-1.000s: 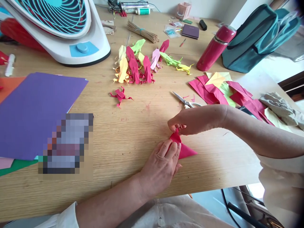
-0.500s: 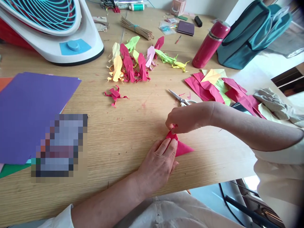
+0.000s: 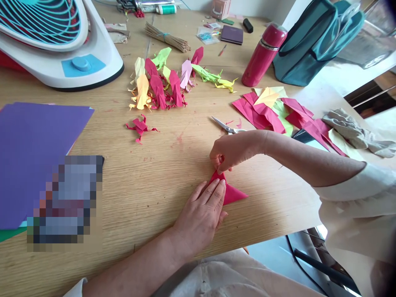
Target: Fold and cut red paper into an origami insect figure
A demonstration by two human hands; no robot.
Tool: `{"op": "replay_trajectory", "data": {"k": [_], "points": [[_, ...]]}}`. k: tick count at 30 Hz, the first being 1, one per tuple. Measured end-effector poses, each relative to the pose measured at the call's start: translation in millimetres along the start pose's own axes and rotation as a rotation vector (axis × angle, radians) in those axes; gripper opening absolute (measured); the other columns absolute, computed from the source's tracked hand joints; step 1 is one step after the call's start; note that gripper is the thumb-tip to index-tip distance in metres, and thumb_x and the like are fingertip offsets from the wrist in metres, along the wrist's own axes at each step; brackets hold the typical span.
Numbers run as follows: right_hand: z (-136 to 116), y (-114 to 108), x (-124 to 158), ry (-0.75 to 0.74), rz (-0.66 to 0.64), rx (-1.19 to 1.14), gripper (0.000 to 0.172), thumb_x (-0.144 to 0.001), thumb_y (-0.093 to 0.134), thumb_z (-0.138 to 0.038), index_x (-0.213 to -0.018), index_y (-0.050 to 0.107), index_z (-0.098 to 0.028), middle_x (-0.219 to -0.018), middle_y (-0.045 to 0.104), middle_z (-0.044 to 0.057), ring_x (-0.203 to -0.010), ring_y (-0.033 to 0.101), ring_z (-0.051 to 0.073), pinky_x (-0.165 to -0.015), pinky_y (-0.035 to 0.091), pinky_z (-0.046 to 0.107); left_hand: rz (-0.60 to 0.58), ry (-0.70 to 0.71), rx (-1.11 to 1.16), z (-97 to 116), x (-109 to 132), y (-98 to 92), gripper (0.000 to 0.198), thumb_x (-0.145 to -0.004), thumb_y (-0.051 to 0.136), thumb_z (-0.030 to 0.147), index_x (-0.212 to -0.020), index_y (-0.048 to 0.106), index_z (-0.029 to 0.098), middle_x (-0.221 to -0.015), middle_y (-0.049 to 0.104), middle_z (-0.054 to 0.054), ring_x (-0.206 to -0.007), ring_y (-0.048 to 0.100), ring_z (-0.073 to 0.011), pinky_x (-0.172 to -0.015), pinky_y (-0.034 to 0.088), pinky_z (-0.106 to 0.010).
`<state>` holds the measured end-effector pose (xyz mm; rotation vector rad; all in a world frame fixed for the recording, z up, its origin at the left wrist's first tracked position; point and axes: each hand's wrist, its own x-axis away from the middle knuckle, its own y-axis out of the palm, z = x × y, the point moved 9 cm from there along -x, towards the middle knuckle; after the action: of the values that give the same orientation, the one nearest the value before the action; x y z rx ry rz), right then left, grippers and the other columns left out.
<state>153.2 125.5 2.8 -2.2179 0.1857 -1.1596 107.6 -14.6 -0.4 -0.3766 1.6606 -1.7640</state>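
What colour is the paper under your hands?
The folded paper is pinkish red; the head view shows it best.

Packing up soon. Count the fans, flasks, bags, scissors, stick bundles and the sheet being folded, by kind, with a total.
Fan: 1
Flask: 1
Bag: 1
Scissors: 1
Stick bundle: 1
Red paper being folded: 1
Total: 6

Pink paper (image 3: 236, 194) partly under hands (image 3: 202, 214) (pixelated patch (image 3: 64, 202) unreadable)

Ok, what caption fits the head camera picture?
Left hand presses and right hand pinches a pink paper triangle on a wooden table.
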Motion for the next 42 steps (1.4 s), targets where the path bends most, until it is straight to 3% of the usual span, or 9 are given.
{"op": "replay_trajectory", "data": {"k": [4, 8, 17, 26, 29, 33, 38, 42], "points": [[1.7, 0.5, -2.7, -0.061, -0.043, -0.071, 0.013, -0.08, 0.066, -0.016, -0.088, 0.076, -0.019, -0.075, 0.073, 0.0, -0.071, 0.066, 0.016, -0.062, 0.043, 0.025, -0.006, 0.007, -0.006, 0.2, -0.6, -1.0, 0.045, -0.105, 0.037, 0.028, -0.14, 0.054, 0.004, -0.151, 0.053, -0.012, -0.139, 0.047, -0.0255, -0.117, 0.03, -0.042], [6.4, 2.2, -4.0, -0.009, -0.085, -0.152, 0.014, -0.081, 0.066, -0.017, -0.09, 0.077, -0.017, -0.072, 0.073, 0.0, -0.074, 0.069, 0.017, -0.066, 0.045, 0.025, -0.018, 0.002, -0.004, -0.3, -0.3, -0.6, 0.046, -0.105, 0.038, 0.028, -0.142, 0.052, 0.005, -0.152, 0.052, -0.011, -0.139, 0.047, -0.0252, -0.117, 0.032, -0.041], [19.2, 2.2, -6.0, 0.078, 0.004, -0.246, 0.003, -0.076, 0.071, -0.022, -0.074, 0.073, -0.02, -0.068, 0.072, 0.001, -0.069, 0.069, 0.019, -0.06, 0.044, 0.028, -0.048, 0.013, -0.035, 1.0, 0.2, 3.7, 0.048, -0.105, 0.035, 0.027, -0.145, 0.048, 0.003, -0.159, 0.042, -0.013, -0.143, 0.044, -0.0263, -0.113, 0.037, -0.039], [22.5, 2.1, -9.0, 0.092, 0.054, -0.305, 0.012, -0.075, 0.069, -0.009, -0.07, 0.07, -0.02, -0.063, 0.07, -0.001, -0.061, 0.067, 0.016, -0.054, 0.043, 0.025, -0.045, 0.026, -0.037, 2.1, 1.4, 5.7, 0.05, -0.106, 0.031, 0.027, -0.146, 0.046, 0.001, -0.158, 0.041, -0.016, -0.144, 0.044, -0.0278, -0.112, 0.036, -0.041], [23.5, -6.2, 2.2, 0.072, 0.197, -0.251, 0.013, -0.079, 0.067, -0.01, -0.084, 0.071, -0.021, -0.066, 0.071, -0.002, -0.063, 0.067, 0.015, -0.058, 0.044, 0.025, -0.041, 0.023, -0.035, 1.2, 1.1, 7.7, 0.05, -0.107, 0.029, 0.028, -0.145, 0.047, 0.001, -0.157, 0.042, -0.016, -0.144, 0.044, -0.0274, -0.113, 0.036, -0.041], [20.7, -18.5, 44.2, 0.095, 0.636, -0.075, 0.011, -0.085, 0.064, -0.015, -0.093, 0.071, -0.02, -0.075, 0.07, 0.0, -0.07, 0.064, 0.014, -0.062, 0.041, 0.025, -0.079, 0.006, -0.024, -2.4, 2.1, 11.2, 0.058, -0.107, 0.025, 0.04, -0.148, 0.045, 0.004, -0.158, 0.041, -0.015, -0.146, 0.041, -0.027, -0.117, 0.031, -0.042], [11.7, 27.6, 84.3, 0.01, 0.885, -0.153, 0.014, -0.093, 0.055, -0.015, -0.098, 0.068, -0.018, -0.082, 0.068, 0.002, -0.07, 0.062, 0.013, -0.066, 0.044, 0.025, -0.149, 0.004, -0.036, -3.0, 6.7, 12.7, 0.076, -0.103, 0.025, 0.058, -0.154, 0.034, 0.003, -0.163, 0.03, -0.017, -0.152, 0.028, -0.0295, -0.121, 0.022, -0.049], [6.9, 66.2, 93.1, -0.03, 0.975, -0.169, 0.019, -0.101, 0.048, -0.022, -0.1, 0.066, -0.018, -0.095, 0.064, 0.007, -0.082, 0.061, 0.017, -0.074, 0.047, 0.029, -0.166, 0.009, -0.046, -1.8, 8.0, 13.8, 0.088, -0.097, 0.027, 0.069, -0.156, 0.03, 0.004, -0.165, 0.025, -0.018, -0.155, 0.018, -0.0314, -0.123, 0.017, -0.053]]}}
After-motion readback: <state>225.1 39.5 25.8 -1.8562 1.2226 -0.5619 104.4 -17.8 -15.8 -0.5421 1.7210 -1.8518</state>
